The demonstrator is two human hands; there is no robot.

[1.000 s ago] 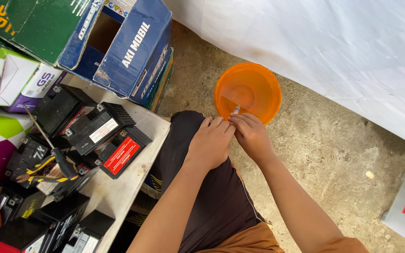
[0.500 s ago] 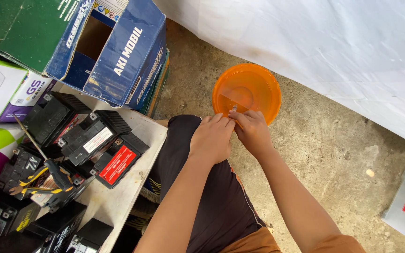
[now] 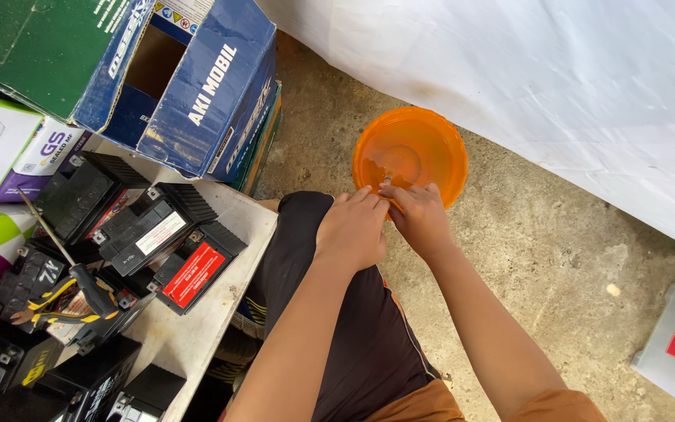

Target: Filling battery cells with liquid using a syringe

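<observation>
Presently, left hand (image 3: 351, 228) and right hand (image 3: 419, 216) pinch one small metal part (image 3: 387, 182) together above the orange bowl (image 3: 412, 152), batteries (image 3: 150, 227) waiting untouched on the worktop (image 3: 197, 328).

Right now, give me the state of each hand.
Left hand: closed, pinching a small part over the bowl.
Right hand: closed on the same part.

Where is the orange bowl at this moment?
The orange bowl stands on the concrete floor at upper centre of the head view, just beyond both hands, right of the blue box.
</observation>
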